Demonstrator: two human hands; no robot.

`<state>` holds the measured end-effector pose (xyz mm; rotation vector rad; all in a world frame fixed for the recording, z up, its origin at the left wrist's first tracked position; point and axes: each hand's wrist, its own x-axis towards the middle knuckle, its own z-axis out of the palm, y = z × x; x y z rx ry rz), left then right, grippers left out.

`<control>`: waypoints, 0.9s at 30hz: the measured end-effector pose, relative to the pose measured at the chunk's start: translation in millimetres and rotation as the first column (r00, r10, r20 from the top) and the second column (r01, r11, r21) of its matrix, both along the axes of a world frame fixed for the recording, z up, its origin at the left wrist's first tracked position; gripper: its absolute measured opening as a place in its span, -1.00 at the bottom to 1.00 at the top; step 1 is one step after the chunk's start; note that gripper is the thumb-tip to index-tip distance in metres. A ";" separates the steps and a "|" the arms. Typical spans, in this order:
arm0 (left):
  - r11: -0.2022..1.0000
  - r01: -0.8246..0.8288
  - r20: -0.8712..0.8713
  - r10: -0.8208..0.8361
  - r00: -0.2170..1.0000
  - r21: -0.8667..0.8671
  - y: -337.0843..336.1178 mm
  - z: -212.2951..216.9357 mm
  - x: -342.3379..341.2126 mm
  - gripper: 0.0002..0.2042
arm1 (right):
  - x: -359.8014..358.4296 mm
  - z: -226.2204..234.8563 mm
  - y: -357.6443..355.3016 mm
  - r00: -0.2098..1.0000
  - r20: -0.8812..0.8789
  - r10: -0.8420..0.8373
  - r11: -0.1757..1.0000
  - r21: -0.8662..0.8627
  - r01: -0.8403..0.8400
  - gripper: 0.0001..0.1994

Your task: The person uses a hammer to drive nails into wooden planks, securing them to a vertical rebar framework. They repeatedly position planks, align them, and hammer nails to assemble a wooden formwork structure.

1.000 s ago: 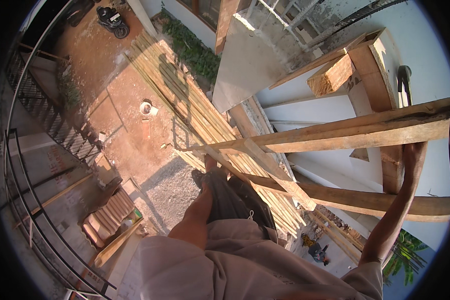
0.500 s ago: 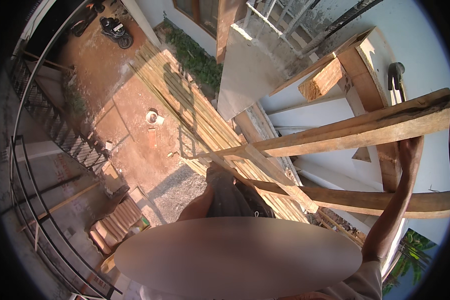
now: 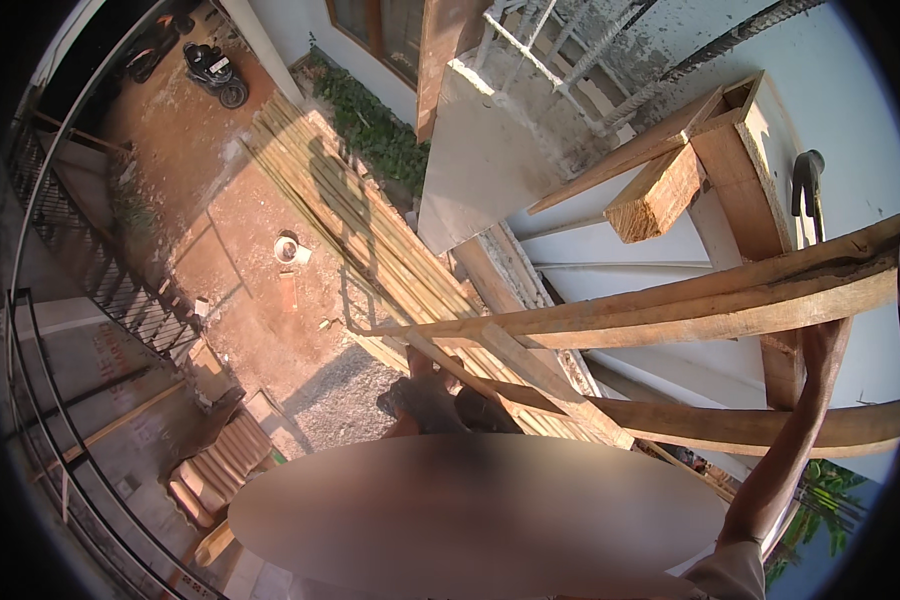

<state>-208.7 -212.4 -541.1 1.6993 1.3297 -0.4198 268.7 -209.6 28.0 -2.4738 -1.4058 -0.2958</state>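
My right forearm reaches up at the right. My right hand [image 3: 826, 338] is partly hidden behind the upper wooden beam [image 3: 710, 302]. A claw hammer [image 3: 808, 182] rises above this beam, its handle running down in line with the hand, which appears closed on it; the fingers are covered. The lower wooden beam [image 3: 750, 424] passes behind my forearm. A wooden crosspiece [image 3: 555, 382] slants across the two beams. Dark shorts [image 3: 425, 402] and bare skin show under the beams at the middle; I cannot make out my left hand there.
A wooden block [image 3: 652, 205] juts from timber framing [image 3: 735, 180] against the white wall. Ribbed steel bars [image 3: 710, 55] stand above. Far below lie long bamboo poles [image 3: 350, 230], a bucket [image 3: 288, 248] and stacked roof tiles [image 3: 220, 460]. A black railing [image 3: 60, 390] curves at the left.
My view has shifted, so the timber and hammer sit lower in the picture. My right hand still stays behind the upper beam. Less bare skin shows at the middle.
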 end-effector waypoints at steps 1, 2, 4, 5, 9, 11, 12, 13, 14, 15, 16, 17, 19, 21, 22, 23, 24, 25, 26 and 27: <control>1.000 0.004 0.003 -0.004 1.000 0.004 3.1 -1.4 1.0 -0.69 | 5.3 -0.9 -4.4 1.000 0.008 0.000 1.000 0.016 0.000 -0.53; 1.000 0.006 0.002 -0.006 1.000 0.006 5.5 -2.3 1.7 -0.69 | 10.8 -1.6 -8.9 1.000 0.018 0.024 1.000 0.000 -0.024 -0.50; 1.000 0.007 0.004 -0.007 1.000 0.006 8.4 -2.6 0.4 -0.69 | 22.5 -2.9 -17.2 0.999 0.028 -0.036 0.999 0.003 0.036 -0.47; 1.000 0.011 0.008 -0.011 1.000 0.010 11.7 -3.3 0.5 -0.69 | 28.0 -4.2 -20.5 1.000 0.016 -0.025 1.000 -0.007 0.025 -0.46; 1.000 0.017 0.009 -0.017 1.000 0.011 13.8 -2.0 -2.5 -0.69 | 41.9 -7.8 -30.4 0.999 0.028 -0.028 1.000 0.015 0.028 -0.42; 1.000 0.021 0.007 -0.021 1.000 0.005 12.9 -1.0 -4.0 -0.69 | 43.0 -8.3 -32.8 0.998 0.053 -0.042 0.999 0.013 0.042 -0.43; 1.000 0.019 0.007 -0.019 1.000 0.001 11.9 -0.3 -5.3 -0.69 | 42.3 -8.0 -33.4 0.997 0.063 -0.049 0.999 0.004 0.049 -0.43; 1.000 0.021 0.012 -0.021 1.000 -0.005 10.6 0.5 -6.6 -0.69 | 40.9 -7.9 -33.0 0.995 0.095 -0.035 0.999 -0.008 0.036 -0.43; 1.000 0.019 0.011 -0.018 1.000 -0.011 9.3 1.3 -7.9 -0.69 | 38.9 -7.3 -32.6 0.998 0.043 -0.047 0.999 -0.004 0.048 -0.44; 1.000 0.017 0.013 -0.017 1.000 -0.010 7.8 2.2 -9.8 -0.69 | 36.8 -6.9 -31.1 0.999 0.015 -0.037 0.999 -0.002 0.037 -0.44; 1.000 0.018 0.007 -0.017 1.000 -0.011 6.1 3.3 -11.3 -0.69 | 34.3 -6.2 -29.1 1.000 -0.014 -0.026 1.000 0.003 0.026 -0.45; 1.000 0.018 0.010 -0.018 1.000 -0.012 5.3 4.1 -13.1 -0.69 | 31.5 -5.6 -26.7 1.000 -0.025 -0.015 1.000 -0.004 0.015 -0.46; 1.000 0.018 0.018 -0.018 1.000 -0.020 2.6 6.6 -16.6 -0.69 | 24.6 -4.5 -21.2 0.999 -0.043 0.009 1.000 -0.017 -0.010 -0.48; 0.999 0.028 0.018 -0.027 0.999 -0.021 -0.2 9.0 -19.5 -0.69 | 15.8 -3.6 -15.6 1.000 -0.017 -0.003 1.000 0.004 0.003 -0.49; 0.999 0.026 0.014 -0.025 1.000 -0.030 -4.2 11.4 -22.8 -0.69 | 10.8 -3.1 -12.8 1.000 -0.001 -0.011 1.000 0.015 0.011 -0.50; 0.999 0.032 0.012 -0.032 0.999 -0.028 -4.2 11.7 -23.0 -0.69 | 5.6 -2.3 -10.0 1.000 0.012 -0.001 1.000 0.003 0.001 -0.51; 0.999 0.029 0.015 -0.029 0.999 -0.034 -7.8 13.6 -25.3 -0.69 | 0.5 -1.3 -7.4 1.000 0.024 0.008 1.000 -0.010 -0.007 -0.52; 0.999 0.034 0.014 -0.033 0.999 -0.039 -9.0 14.2 -26.3 -0.69 | -4.8 -0.3 -4.8 0.999 0.036 0.018 1.000 -0.025 -0.017 -0.52; 0.998 0.035 0.013 -0.035 0.999 -0.043 -11.4 15.2 -27.4 -0.69 | -9.8 0.6 -2.1 1.000 0.021 0.015 0.999 -0.035 -0.014 -0.54; 0.998 0.033 0.009 -0.033 0.999 -0.046 -13.0 15.9 -28.9 -0.69 | -14.4 1.6 0.7 1.000 0.006 0.013 0.999 -0.044 -0.012 -0.55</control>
